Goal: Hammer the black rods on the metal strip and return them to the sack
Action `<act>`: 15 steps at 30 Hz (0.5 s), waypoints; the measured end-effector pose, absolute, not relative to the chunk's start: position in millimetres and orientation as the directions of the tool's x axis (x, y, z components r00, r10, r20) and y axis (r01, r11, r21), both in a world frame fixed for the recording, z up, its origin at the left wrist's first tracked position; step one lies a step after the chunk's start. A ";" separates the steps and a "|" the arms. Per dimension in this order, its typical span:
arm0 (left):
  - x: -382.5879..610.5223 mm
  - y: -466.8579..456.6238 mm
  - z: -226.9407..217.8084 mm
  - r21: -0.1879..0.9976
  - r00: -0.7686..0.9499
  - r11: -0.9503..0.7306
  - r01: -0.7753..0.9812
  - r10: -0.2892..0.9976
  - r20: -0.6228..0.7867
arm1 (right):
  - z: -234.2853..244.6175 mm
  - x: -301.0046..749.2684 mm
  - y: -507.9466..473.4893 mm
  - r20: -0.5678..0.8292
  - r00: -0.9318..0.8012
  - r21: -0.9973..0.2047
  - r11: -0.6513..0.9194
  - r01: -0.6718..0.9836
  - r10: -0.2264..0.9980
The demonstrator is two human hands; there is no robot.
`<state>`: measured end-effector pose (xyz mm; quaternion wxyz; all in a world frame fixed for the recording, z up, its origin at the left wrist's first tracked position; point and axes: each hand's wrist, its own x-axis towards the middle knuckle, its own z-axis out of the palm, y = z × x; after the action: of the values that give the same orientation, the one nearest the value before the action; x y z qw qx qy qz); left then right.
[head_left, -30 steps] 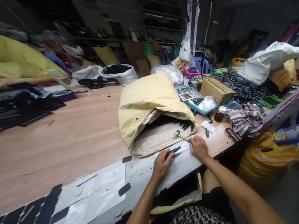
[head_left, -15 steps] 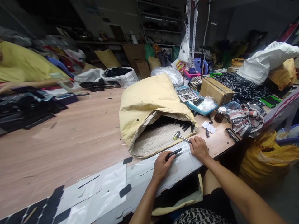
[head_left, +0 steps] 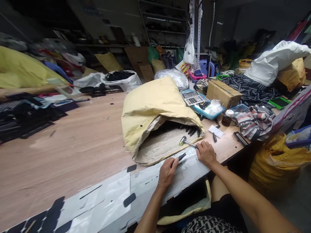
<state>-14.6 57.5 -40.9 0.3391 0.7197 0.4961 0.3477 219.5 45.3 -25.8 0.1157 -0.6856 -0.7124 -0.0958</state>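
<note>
My left hand is closed around a slim black piece, whose narrow end points up and right past my fingers. What kind of piece it is I cannot tell. In my right hand is the handle of a small hammer, its head to the left by the sack's lip. Both hands are low over a pale grey sheet along the table's front edge. Just beyond them a large yellowish sack lies with its mouth towards me; several black pieces show inside.
On the right are a blue tray, a calculator, a cardboard box, a small bottle, a striped cloth and a heap of black parts. Dark flat items lie at the far left.
The black piece has turned a little in my left hand, and less of it shows above the fingers. My right hand keeps the hammer in place. The view has shifted slightly.
</note>
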 end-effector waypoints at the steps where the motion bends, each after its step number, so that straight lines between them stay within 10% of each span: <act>1: -14.8 57.6 -41.6 0.834 0.271 -0.280 0.476 0.949 0.164 | -26.0 219.2 45.3 0.295 -0.030 -0.020 0.038 0.999 0.955; 15: -16.0 57.3 -38.4 0.814 0.282 -0.314 0.489 0.940 0.193 | -23.5 217.9 44.1 0.281 -0.036 -0.016 0.042 0.999 0.959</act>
<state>-16.0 57.3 -38.4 0.3242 0.7322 0.4879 0.3475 217.9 44.1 -23.5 0.1077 -0.6860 -0.7136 -0.0925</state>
